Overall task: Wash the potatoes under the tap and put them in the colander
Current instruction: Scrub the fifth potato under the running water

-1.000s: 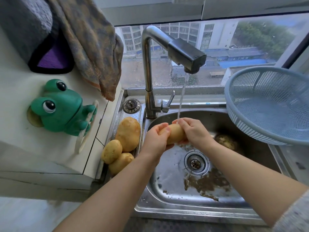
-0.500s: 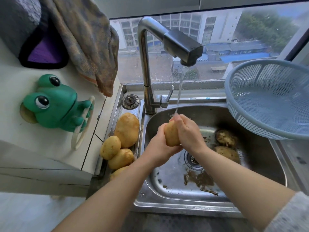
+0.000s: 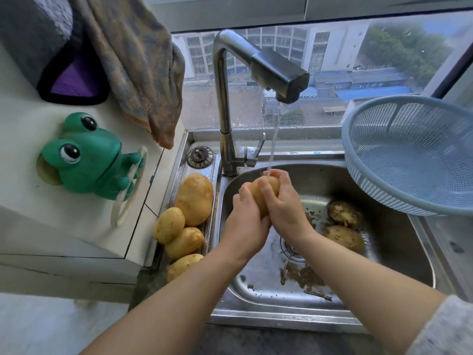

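The left hand and right hand both curl round one potato, held upright over the sink, directly under the stream from the tap. Washing it well probably means turning it so water reaches every side, rubbing off the grit, then carrying it right to the colander.

On the white surface to my left is a green frog-shaped holder. Above it hangs a brown patterned towel, beside a purple cloth edged in black.
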### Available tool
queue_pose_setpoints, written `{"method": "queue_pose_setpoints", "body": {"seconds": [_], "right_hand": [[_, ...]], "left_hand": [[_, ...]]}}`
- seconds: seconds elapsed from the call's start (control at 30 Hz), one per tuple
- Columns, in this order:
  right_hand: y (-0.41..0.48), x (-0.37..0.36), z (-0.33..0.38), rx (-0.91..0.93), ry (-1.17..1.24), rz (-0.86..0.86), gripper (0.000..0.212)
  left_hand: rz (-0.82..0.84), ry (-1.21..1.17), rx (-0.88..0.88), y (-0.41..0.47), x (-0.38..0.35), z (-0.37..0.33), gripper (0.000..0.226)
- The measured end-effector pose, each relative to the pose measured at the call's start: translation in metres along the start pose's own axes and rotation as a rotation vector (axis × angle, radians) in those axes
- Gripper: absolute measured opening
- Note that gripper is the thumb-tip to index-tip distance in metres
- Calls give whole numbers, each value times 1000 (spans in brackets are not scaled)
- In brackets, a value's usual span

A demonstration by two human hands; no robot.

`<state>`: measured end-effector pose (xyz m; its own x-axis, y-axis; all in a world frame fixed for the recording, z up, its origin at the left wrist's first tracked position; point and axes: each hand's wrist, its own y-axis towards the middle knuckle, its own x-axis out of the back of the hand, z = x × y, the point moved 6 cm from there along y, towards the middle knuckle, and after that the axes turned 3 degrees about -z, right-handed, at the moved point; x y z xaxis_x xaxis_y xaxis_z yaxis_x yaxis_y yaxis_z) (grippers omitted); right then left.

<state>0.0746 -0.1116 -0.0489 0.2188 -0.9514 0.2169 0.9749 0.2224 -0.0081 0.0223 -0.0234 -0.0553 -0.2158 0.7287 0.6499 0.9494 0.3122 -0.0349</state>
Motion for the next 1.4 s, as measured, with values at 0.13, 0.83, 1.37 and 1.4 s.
{"method": "queue_pose_setpoints", "body": {"seconds": [0.13,0.83,1.37,1.4], "right_hand": [[16,2,-4,-147,137,-61,26],[6,4,-13,-456,412,199,19],[7,-6,6,-526,526,275,29],[7,-6,7,-511,521,305,31]], "left_hand": [[42,91,-20,-5,2,-5,76],[251,-677,286,0,-8,-8,34],[221,-668,256,5,12,2,45],[221,-713,287,5,13,2,40]]}}
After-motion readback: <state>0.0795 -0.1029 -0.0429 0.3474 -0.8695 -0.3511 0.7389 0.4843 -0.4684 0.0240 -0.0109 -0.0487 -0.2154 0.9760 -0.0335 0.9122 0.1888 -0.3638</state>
